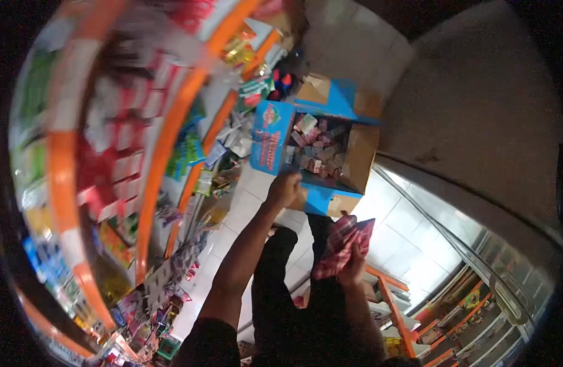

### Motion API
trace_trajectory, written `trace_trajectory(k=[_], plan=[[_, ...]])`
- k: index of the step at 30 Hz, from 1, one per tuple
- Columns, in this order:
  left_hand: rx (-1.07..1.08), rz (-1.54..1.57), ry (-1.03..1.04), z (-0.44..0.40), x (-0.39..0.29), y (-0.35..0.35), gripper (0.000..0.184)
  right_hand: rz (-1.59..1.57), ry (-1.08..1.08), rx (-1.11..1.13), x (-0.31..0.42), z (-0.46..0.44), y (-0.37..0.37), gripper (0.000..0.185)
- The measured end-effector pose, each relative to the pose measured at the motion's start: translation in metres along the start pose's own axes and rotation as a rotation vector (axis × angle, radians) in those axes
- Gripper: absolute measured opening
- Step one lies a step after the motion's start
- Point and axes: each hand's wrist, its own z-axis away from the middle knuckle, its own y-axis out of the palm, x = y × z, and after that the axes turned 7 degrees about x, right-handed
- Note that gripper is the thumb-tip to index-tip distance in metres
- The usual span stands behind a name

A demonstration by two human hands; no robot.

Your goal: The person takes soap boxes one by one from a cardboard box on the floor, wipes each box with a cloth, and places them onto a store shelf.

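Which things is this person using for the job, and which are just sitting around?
In use:
- red patterned bundle, in the right hand
- open blue box, left hand at its edge
- small packs inside it

Just around:
- red-and-white packs
- orange-edged shelves

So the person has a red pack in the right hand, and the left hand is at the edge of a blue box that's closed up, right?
Not quite: the blue box is open. The head view shows its flaps spread out and small packs inside. The left hand is at its edge, and the right hand holds the red pack.
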Motion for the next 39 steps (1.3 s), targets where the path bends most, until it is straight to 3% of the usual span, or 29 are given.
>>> trace_trajectory(k=[1, 3, 4, 5, 7, 9, 10, 11, 12, 13, 14, 15, 18, 19, 21, 23, 24, 26, 27, 29, 30, 32, 33, 35, 38, 39], plan=[[0.022, 0.013, -0.01, -0.022, 0.007, 0.013, 0.028, -0.301, 0.093, 0.328, -0.007, 0.0, 0.009, 0.034], [0.073, 0.062, -0.005, -0.07, 0.022, 0.038, 0.034, 0.042, 0.01, -0.414, -0.019, -0.001, 0.014, 0.038], [0.09, 0.072, -0.009, -0.096, 0.049, 0.071, 0.034, 0.243, 0.018, -0.505, -0.024, 0.0, -0.007, 0.045], [0.09, 0.218, -0.019, -0.124, 0.086, 0.118, 0.03, 0.242, 0.017, -0.52, -0.019, -0.001, -0.013, 0.045], [0.099, 0.378, -0.036, -0.156, 0.096, 0.157, 0.027, 0.055, 0.075, -0.376, -0.007, 0.005, -0.004, 0.045], [0.05, 0.058, -0.051, -0.182, 0.058, 0.147, 0.039, 0.214, 0.013, -0.498, 0.0, 0.009, -0.029, 0.054], [0.062, 0.071, -0.058, -0.194, 0.052, 0.172, 0.039, 0.375, 0.027, -0.499, 0.004, 0.013, -0.032, 0.056], [0.059, 0.333, -0.179, -0.208, 0.045, 0.202, 0.045, 0.533, 0.044, -0.494, 0.009, 0.016, -0.027, 0.058], [0.069, 0.465, -0.247, -0.206, 0.034, 0.211, 0.048, 0.528, 0.049, -0.51, 0.011, 0.012, -0.012, 0.058], [0.068, 0.596, -0.317, -0.204, 0.021, 0.218, 0.051, 0.275, 0.079, -0.472, 0.013, 0.004, 0.002, 0.058], [-0.054, 0.624, -0.225, -0.193, -0.01, 0.194, 0.052, 0.024, 0.102, -0.426, 0.013, -0.002, 0.011, 0.059], [-0.181, 0.649, -0.125, -0.185, -0.029, 0.188, 0.053, 0.023, 0.103, -0.429, 0.009, 0.0, 0.005, 0.059], [-0.31, 0.691, -0.192, -0.146, -0.075, 0.17, 0.037, 0.107, 0.019, -0.403, 0.002, 0.006, -0.006, 0.06], [-0.363, 0.44, -0.069, -0.132, -0.093, 0.168, 0.033, 0.111, 0.038, -0.457, 0.005, 0.002, 0.003, 0.061], [0.27, 0.33, -0.291, -0.114, -0.147, 0.147, 0.028, 0.117, 0.059, -0.515, 0.004, -0.001, 0.011, 0.062], [-0.076, 0.352, -0.077, -0.104, -0.175, 0.174, 0.039, 0.123, 0.026, -0.52, 0.0, -0.001, 0.014, 0.062], [-0.202, 0.343, 0.029, -0.102, -0.192, 0.173, 0.046, 0.039, -0.011, -0.434, -0.004, -0.002, 0.016, 0.048], [0.046, 0.363, 0.085, -0.109, -0.217, 0.163, 0.067, 0.039, -0.004, -0.46, -0.007, 0.007, 0.0, 0.046], [-0.181, 0.303, 0.123, -0.105, -0.222, 0.166, 0.062, 0.033, 0.001, -0.487, -0.008, 0.015, -0.015, 0.044], [-0.109, 0.474, 0.157, -0.113, -0.207, 0.173, 0.061, 0.019, 0.011, -0.536, -0.007, 0.027, -0.048, 0.041], [0.136, 0.728, 0.098, -0.119, -0.189, 0.18, 0.056, 0.009, 0.012, -0.562, -0.007, 0.023, -0.046, 0.039], [-0.142, 0.722, 0.248, -0.109, -0.158, 0.196, 0.054, 0.249, 0.057, -0.528, -0.007, 0.018, -0.018, 0.064], [-0.42, -0.123, 0.489, -0.112, -0.125, 0.218, 0.037, 0.251, 0.057, -0.525, -0.007, 0.018, -0.019, 0.064], [-0.241, -0.179, 0.071, -0.108, -0.082, 0.239, 0.03, 0.28, 0.026, -0.537, -0.008, 0.018, -0.022, 0.055], [-0.07, 0.084, -0.496, -0.159, 0.012, 0.263, 0.025, 0.323, -0.027, -0.55, -0.01, 0.021, -0.032, 0.043], [-0.481, 0.071, -0.132, -0.148, 0.024, 0.225, 0.022, 0.352, -0.01, -0.531, -0.008, 0.026, -0.043, 0.044]])
